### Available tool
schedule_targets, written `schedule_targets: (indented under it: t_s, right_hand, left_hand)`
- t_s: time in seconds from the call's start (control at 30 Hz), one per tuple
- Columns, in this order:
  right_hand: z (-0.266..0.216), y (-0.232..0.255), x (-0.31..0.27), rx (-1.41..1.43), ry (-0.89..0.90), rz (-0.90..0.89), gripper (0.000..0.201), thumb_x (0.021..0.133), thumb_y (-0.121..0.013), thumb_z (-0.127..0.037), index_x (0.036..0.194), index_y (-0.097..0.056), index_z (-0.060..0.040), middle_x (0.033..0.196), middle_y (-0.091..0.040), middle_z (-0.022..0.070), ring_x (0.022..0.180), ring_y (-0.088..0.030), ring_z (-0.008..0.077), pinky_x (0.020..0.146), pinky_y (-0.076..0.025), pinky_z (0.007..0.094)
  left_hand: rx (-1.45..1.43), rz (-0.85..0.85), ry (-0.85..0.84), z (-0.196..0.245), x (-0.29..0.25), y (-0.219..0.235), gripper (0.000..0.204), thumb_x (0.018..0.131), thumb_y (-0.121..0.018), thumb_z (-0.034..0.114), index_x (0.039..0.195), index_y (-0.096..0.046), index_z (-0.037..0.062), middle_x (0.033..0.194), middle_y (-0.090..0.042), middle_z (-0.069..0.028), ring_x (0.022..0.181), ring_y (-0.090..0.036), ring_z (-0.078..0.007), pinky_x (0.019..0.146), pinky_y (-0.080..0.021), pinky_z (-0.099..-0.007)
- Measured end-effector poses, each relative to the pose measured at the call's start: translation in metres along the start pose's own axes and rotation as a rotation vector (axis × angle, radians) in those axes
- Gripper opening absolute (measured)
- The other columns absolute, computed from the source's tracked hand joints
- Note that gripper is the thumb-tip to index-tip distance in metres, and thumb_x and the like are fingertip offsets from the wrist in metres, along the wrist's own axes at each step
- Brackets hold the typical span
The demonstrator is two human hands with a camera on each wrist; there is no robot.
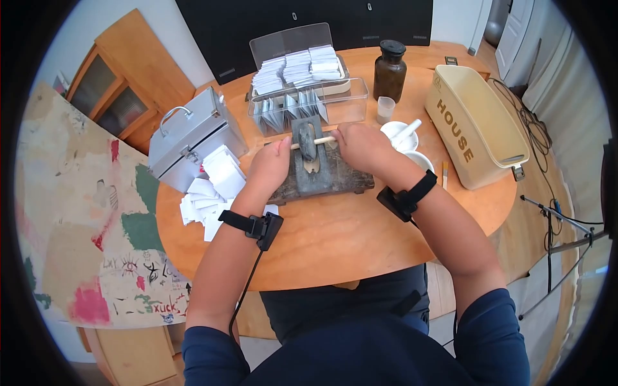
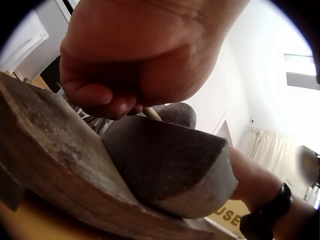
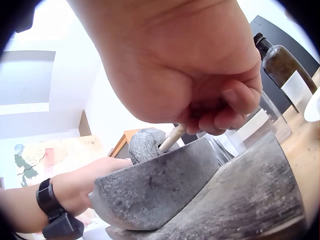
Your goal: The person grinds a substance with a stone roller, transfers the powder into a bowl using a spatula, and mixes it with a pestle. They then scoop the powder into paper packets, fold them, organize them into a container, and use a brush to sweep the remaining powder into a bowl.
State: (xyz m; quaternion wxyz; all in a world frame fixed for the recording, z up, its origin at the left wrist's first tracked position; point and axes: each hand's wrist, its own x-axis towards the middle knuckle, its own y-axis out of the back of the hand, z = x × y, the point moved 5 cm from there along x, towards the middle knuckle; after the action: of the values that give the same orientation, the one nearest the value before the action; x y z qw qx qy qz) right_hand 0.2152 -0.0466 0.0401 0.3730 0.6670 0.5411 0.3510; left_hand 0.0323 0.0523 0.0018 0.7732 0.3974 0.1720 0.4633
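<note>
A grey stone grinding wheel (image 1: 308,143) stands upright in a long stone trough (image 1: 311,184), with a pale wooden rod (image 1: 324,139) through its middle as a handle. My left hand (image 1: 271,165) grips the rod on one side of the wheel, fingers curled round it. On the other side my right hand (image 1: 364,149) holds the rod's other end. In the right wrist view the rod (image 3: 173,138) runs from the wheel (image 3: 146,145) into my curled fingers. A little brownish material (image 1: 312,166) shows in the trough's hollow. Beneath the trough lies a dark wooden block (image 1: 351,179).
Behind are a clear plastic bin (image 1: 351,88) and many white paper packets (image 1: 296,69). A silver metal case (image 1: 193,138) and loose papers (image 1: 223,172) lie left. To the right stand a brown bottle (image 1: 390,74), a small cup (image 1: 385,110), a white mortar (image 1: 391,132) and a cream box (image 1: 460,128).
</note>
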Motion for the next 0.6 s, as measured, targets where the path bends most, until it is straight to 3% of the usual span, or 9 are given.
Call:
schedule_targets:
  t_s: [0.17, 0.23, 0.27, 0.33, 0.47, 0.53, 0.6]
  right_hand:
    - [0.008, -0.006, -0.013, 0.039, 0.103, -0.011, 0.038, 0.103, -0.042, -0.031, 0.096, -0.064, -0.0011, 0.091, -0.068, 0.0219, 0.09, -0.064, 0.0408, 0.078, -0.05, 0.05]
    - [0.006, -0.005, -0.019, 0.107, 0.102, -0.07, 0.036, 0.102, -0.043, -0.032, 0.095, -0.063, -0.0017, 0.092, -0.067, 0.0223, 0.09, -0.063, 0.0419, 0.079, -0.049, 0.0502]
    - [0.006, -0.005, -0.022, 0.11, 0.102, -0.075, 0.036, 0.102, -0.043, -0.032, 0.095, -0.063, -0.0017, 0.092, -0.067, 0.0223, 0.09, -0.063, 0.0419, 0.079, -0.049, 0.0502]
    - [0.006, -0.001, -0.022, 0.188, 0.13, -0.079, 0.034, 0.102, -0.045, -0.031, 0.096, -0.063, -0.0024, 0.091, -0.067, 0.0222, 0.09, -0.062, 0.0426, 0.079, -0.049, 0.0504]
    - [0.006, -0.002, -0.019, 0.207, 0.152, -0.076, 0.033, 0.102, -0.046, -0.031, 0.096, -0.063, -0.0031, 0.091, -0.067, 0.0223, 0.089, -0.063, 0.0428, 0.077, -0.049, 0.0503]
    - [0.004, -0.004, -0.014, 0.105, 0.133, -0.016, 0.033, 0.102, -0.046, -0.03, 0.098, -0.064, -0.0029, 0.091, -0.068, 0.0219, 0.088, -0.064, 0.0425, 0.076, -0.049, 0.0505]
    - [0.002, -0.004, -0.004, 0.061, 0.087, -0.005, 0.034, 0.102, -0.045, -0.031, 0.098, -0.064, -0.0028, 0.092, -0.068, 0.0216, 0.088, -0.064, 0.0422, 0.076, -0.05, 0.0506]
  left_hand:
    - [-0.017, -0.033, -0.002, 0.006, -0.029, 0.007, 0.046, 0.104, -0.04, 0.038, 0.088, -0.058, -0.0014, 0.076, -0.06, -0.0221, 0.076, -0.06, -0.0396, 0.072, -0.046, -0.0451]
    - [-0.214, -0.123, 0.104, -0.004, -0.038, 0.003, 0.045, 0.103, -0.042, 0.038, 0.084, -0.054, -0.0014, 0.067, -0.052, -0.0154, 0.065, -0.053, -0.0294, 0.066, -0.044, -0.0407]
    - [-0.213, -0.124, 0.11, -0.006, -0.042, 0.002, 0.045, 0.103, -0.042, 0.038, 0.084, -0.054, -0.0014, 0.067, -0.052, -0.0154, 0.065, -0.053, -0.0294, 0.066, -0.044, -0.0407]
    - [-0.313, -0.082, 0.052, -0.005, -0.045, 0.003, 0.045, 0.104, -0.044, 0.038, 0.082, -0.051, -0.0012, 0.064, -0.044, -0.01, 0.062, -0.045, -0.0217, 0.062, -0.041, -0.0376]
    - [-0.34, -0.077, 0.102, -0.004, -0.043, -0.001, 0.045, 0.103, -0.043, 0.037, 0.083, -0.052, -0.0016, 0.066, -0.049, -0.0137, 0.064, -0.05, -0.0275, 0.064, -0.042, -0.0397]
    - [-0.149, -0.003, 0.025, 0.002, -0.032, 0.001, 0.046, 0.104, -0.042, 0.038, 0.084, -0.054, -0.002, 0.071, -0.055, -0.0191, 0.069, -0.055, -0.0359, 0.068, -0.044, -0.043]
    - [-0.119, 0.005, 0.031, -0.002, -0.015, -0.001, 0.047, 0.103, -0.041, 0.038, 0.085, -0.056, -0.002, 0.075, -0.058, -0.0211, 0.073, -0.057, -0.0391, 0.07, -0.044, -0.0445]
